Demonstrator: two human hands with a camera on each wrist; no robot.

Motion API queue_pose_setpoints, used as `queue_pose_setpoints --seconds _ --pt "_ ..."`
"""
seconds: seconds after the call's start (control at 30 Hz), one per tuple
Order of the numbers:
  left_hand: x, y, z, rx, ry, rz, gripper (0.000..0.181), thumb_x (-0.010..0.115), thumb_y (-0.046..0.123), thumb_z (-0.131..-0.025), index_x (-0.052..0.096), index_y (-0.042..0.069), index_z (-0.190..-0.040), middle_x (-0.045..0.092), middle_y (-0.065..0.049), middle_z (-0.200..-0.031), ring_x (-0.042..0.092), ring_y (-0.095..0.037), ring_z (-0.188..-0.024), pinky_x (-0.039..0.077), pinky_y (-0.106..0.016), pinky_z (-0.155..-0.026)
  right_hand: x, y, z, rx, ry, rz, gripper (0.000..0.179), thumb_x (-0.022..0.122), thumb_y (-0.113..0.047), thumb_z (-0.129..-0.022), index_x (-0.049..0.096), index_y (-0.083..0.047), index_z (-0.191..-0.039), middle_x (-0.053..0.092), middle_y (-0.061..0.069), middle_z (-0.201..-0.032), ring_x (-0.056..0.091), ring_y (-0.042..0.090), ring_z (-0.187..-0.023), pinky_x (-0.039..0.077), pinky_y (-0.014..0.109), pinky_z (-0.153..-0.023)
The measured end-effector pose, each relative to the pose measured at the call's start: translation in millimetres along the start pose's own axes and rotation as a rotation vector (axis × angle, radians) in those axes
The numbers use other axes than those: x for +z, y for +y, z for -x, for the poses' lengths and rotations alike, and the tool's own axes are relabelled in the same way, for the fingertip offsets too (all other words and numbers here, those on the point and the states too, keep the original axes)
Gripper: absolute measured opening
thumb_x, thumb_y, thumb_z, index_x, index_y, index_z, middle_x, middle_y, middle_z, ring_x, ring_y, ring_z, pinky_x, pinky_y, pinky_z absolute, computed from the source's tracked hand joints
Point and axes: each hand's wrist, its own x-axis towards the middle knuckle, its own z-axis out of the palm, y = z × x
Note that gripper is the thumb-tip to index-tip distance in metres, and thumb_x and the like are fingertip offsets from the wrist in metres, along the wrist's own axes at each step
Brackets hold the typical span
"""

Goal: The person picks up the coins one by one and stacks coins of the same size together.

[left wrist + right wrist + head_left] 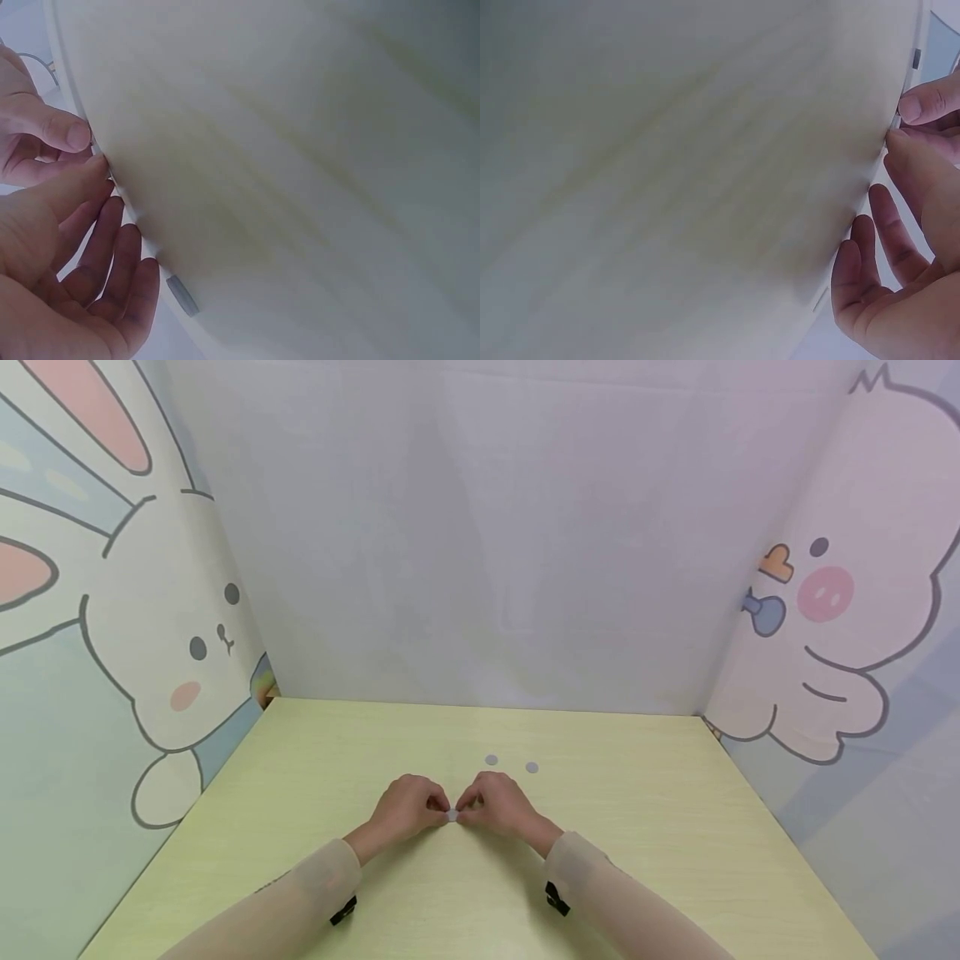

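A small round grey disc [452, 815] lies at the table's middle between my hands, partly covered by fingertips. My left hand [411, 806] pinches its left edge with thumb and forefinger. From the other side my right hand [498, 803] pinches the right edge, fingertips low at the tabletop. In the left wrist view the left hand's other fingers [120, 277] are bent loosely along the table surface, and the same shows of the right hand's fingers [885, 240] in the right wrist view. The disc is mostly hidden in both wrist views.
Two more grey discs, one [491, 760] just beyond my right hand and another [532, 767] to its right, lie flat on the pale yellow table [637, 793]. A white back wall [480, 568] and cartoon-printed side panels [172, 610] enclose the table.
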Motion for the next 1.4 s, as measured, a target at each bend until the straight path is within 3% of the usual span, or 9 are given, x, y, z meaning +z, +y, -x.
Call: queue_pose_setpoints --seconds 0.4,0.67,0.8,1.0,1.23,1.4 --pt "1.2 -3.0 -0.8 0.001 -0.008 -0.013 0.010 0.090 0.022 -0.086 0.081 0.020 -0.082 0.068 0.016 -0.076 0.057 -0.005 -0.072 0.049 -0.029 -0.069 -14.9 10.0 0.7 -0.022 0.069 -0.017 0.011 0.088 -0.019 -0.088 0.086 -0.016 -0.098 0.080 -0.009 -0.096 0.069 0.013 -0.089 0.054 0.029 -0.079" --pt "-0.2 -1.4 -0.5 0.003 -0.005 -0.006 0.011 0.090 0.020 -0.086 0.080 0.020 -0.080 0.068 0.016 -0.074 0.058 -0.004 -0.071 0.050 -0.028 -0.069 -33.5 23.3 0.3 -0.035 0.138 0.009 0.015 0.088 -0.016 -0.088 0.086 -0.012 -0.102 0.075 -0.001 -0.098 0.064 0.016 -0.089 0.053 0.033 -0.078" --pt "-0.3 -0.7 0.5 0.004 -0.008 -0.004 0.012 0.090 0.019 -0.086 0.080 0.020 -0.080 0.068 0.016 -0.075 0.058 -0.004 -0.072 0.049 -0.028 -0.069 -40.4 32.9 -2.0 -0.043 0.160 -0.006 0.018 0.089 -0.013 -0.087 0.085 -0.010 -0.104 0.076 0.002 -0.100 0.068 0.023 -0.095 0.054 0.042 -0.088" --pt "-0.3 -0.6 1.3 0.004 -0.011 -0.006 0.012 0.091 0.018 -0.085 0.080 0.021 -0.081 0.068 0.017 -0.075 0.057 -0.004 -0.071 0.049 -0.027 -0.069 -46.3 46.2 -8.2 -0.059 0.219 -0.022 0.022 0.089 -0.007 -0.086 0.084 -0.005 -0.107 0.079 0.011 -0.102 0.069 0.033 -0.099 0.045 0.056 -0.101" --pt "-1.4 0.6 2.0 0.006 -0.007 -0.003 0.010 0.090 0.016 -0.085 0.081 0.019 -0.082 0.068 0.015 -0.076 0.057 -0.005 -0.072 0.049 -0.028 -0.069 -46.5 57.0 -15.0 0.005 0.228 0.008 0.025 0.088 -0.012 -0.087 0.083 -0.006 -0.110 0.076 0.015 -0.105 0.064 0.040 -0.103 0.045 0.058 -0.096" --pt "-2.3 1.4 2.9 0.015 -0.006 0.007 0.010 0.090 0.016 -0.085 0.081 0.018 -0.082 0.070 0.014 -0.076 0.057 -0.005 -0.072 0.049 -0.028 -0.069 -44.4 61.1 -19.3 0.079 0.208 0.062 0.031 0.089 -0.018 -0.088 0.082 -0.010 -0.117 0.073 0.013 -0.112 0.061 0.038 -0.106 0.045 0.058 -0.097"
